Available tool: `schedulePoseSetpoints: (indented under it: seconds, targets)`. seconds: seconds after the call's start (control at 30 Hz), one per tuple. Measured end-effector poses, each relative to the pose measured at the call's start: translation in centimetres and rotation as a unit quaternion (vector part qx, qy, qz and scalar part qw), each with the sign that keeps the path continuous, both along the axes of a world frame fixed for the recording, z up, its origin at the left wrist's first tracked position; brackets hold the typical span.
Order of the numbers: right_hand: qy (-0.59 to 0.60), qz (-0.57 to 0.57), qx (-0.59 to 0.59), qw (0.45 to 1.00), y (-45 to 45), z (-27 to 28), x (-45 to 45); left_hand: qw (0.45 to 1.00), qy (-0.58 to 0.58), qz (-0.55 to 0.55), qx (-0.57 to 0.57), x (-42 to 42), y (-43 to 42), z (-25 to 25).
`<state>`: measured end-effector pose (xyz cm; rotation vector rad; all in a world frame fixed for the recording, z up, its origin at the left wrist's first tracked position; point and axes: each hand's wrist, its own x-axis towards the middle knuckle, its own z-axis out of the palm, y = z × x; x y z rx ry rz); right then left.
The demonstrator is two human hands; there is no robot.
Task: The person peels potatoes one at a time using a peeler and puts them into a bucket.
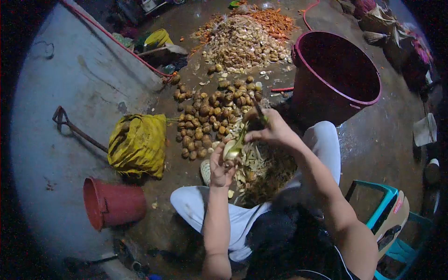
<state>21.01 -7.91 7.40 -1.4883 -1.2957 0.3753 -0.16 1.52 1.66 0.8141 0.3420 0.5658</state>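
The left hand [221,169] has its fingers curled around a pale, rounded, seemingly part-peeled vegetable [231,151]; just beside it, the right hand [276,129] has its fingers clamped on a slim, dark tool [257,109]. Below the fingers lie thin, cream-coloured peelings [254,168]. Beyond the fingertips, a heap of round, brown vegetables [210,112] looks unpeeled, so much remains. Farthest from them, a large mound of pale, peeled-looking pieces [245,44] seems finished.

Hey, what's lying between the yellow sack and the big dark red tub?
In the head view, a spread of brown, round vegetables lies between the yellow sack and the tub, with a short stretch of red hose nearest the tub.
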Motion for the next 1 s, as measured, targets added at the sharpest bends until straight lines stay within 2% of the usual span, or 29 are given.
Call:
schedulePoseSetpoints:
  seconds: [0.07, 0.13, 0.2, 0.23, 0.27, 0.3, 0.33, 0.37, 0.4, 0.43, 0.47, 0.53, 0.57, 0.63, 0.67, 0.7, 0.73, 0.77, 0.8, 0.87, 0.93, 1.0]
  targets:
    - [-0.028, -0.003, 0.017, 0.999, 0.1, -0.2, 0.7, 0.996, -0.025, 0.009, 0.084, 0.3, -0.4, -0.5]
    - [0.027, -0.107, -0.050, 0.993, 0.9, -3.3, 3.1, 0.995, -0.076, 0.011, 0.056, 0.3, -0.5, -1.2]
    - [0.031, -0.108, -0.037, 0.993, 1.1, -3.7, 3.6, 0.997, -0.074, 0.008, 0.010, 0.3, -0.5, -0.5]
    - [0.005, -0.060, -0.008, 0.998, 0.8, -2.3, 2.6, 0.996, -0.059, 0.011, 0.069, 0.5, -0.4, -0.4]
    - [-0.020, -0.010, 0.019, 1.000, 0.5, -1.3, 1.5, 0.996, -0.059, 0.011, 0.068, 0.5, -0.4, -0.3]
    - [-0.036, -0.010, -0.036, 0.999, 0.2, -1.0, 0.6, 0.997, -0.025, 0.008, 0.066, 0.5, -0.3, 0.1]
    - [-0.016, -0.024, -0.025, 0.999, 0.2, -1.7, 0.8, 0.998, 0.011, 0.005, 0.064, 0.3, -0.4, 0.4]
    - [0.004, -0.038, -0.015, 0.999, 0.3, -2.4, 1.0, 0.997, -0.031, 0.017, 0.070, 0.7, -0.8, 0.6]
    - [0.001, -0.083, -0.044, 0.996, 0.3, -0.9, 1.8, 0.997, -0.028, 0.018, 0.069, 0.4, -0.9, 0.4]
    - [0.011, -0.101, -0.024, 0.994, 1.1, -1.7, 3.4, 0.997, -0.037, 0.025, 0.055, 0.4, -0.7, 0.1]
    - [0.128, -0.088, 0.001, 0.988, 0.6, -3.0, 3.7, 0.998, -0.047, 0.030, 0.042, 0.4, -0.5, -0.3]
    - [-0.022, -0.073, -0.021, 0.997, 0.6, -2.3, 3.1, 0.995, -0.060, 0.027, 0.070, 0.8, -0.2, -0.2]
    - [-0.023, -0.056, 0.055, 0.997, 0.4, -2.2, 1.4, 0.997, -0.045, 0.019, 0.059, 0.7, -0.6, 0.6]
    - [-0.024, -0.011, 0.061, 0.998, 0.2, -1.3, 0.5, 0.999, -0.012, 0.002, 0.050, 0.2, -0.3, 0.1]
    - [-0.001, -0.024, 0.007, 1.000, -0.2, -0.6, 0.5, 0.999, -0.009, 0.003, 0.048, 0.1, -0.5, -0.3]
    - [0.002, -0.022, 0.004, 1.000, -0.2, -1.2, 1.2, 0.998, -0.028, 0.038, 0.044, 0.0, -0.7, -0.5]
    - [0.052, -0.057, -0.004, 0.997, 0.2, -1.7, 2.6, 0.995, -0.052, 0.072, 0.043, 0.2, -0.7, -0.4]
    - [0.102, -0.092, -0.010, 0.990, 0.5, -2.2, 3.5, 0.997, -0.046, 0.050, 0.027, 0.0, -0.7, -0.1]
    - [0.101, -0.095, -0.006, 0.990, 0.6, -2.0, 3.1, 0.997, -0.047, 0.047, 0.031, 0.1, -0.5, 0.2]
    - [-0.038, -0.026, 0.077, 0.996, 0.4, -1.7, 1.2, 0.998, -0.030, 0.024, 0.055, 0.3, -0.4, 0.0]
    - [-0.003, -0.002, 0.049, 0.999, 0.3, -1.9, -0.2, 0.997, -0.009, 0.024, 0.079, 0.6, -0.6, 0.4]
    - [0.015, -0.082, 0.005, 0.997, 0.2, -2.3, 1.3, 0.996, -0.007, 0.056, 0.076, 0.6, -1.1, 0.9]
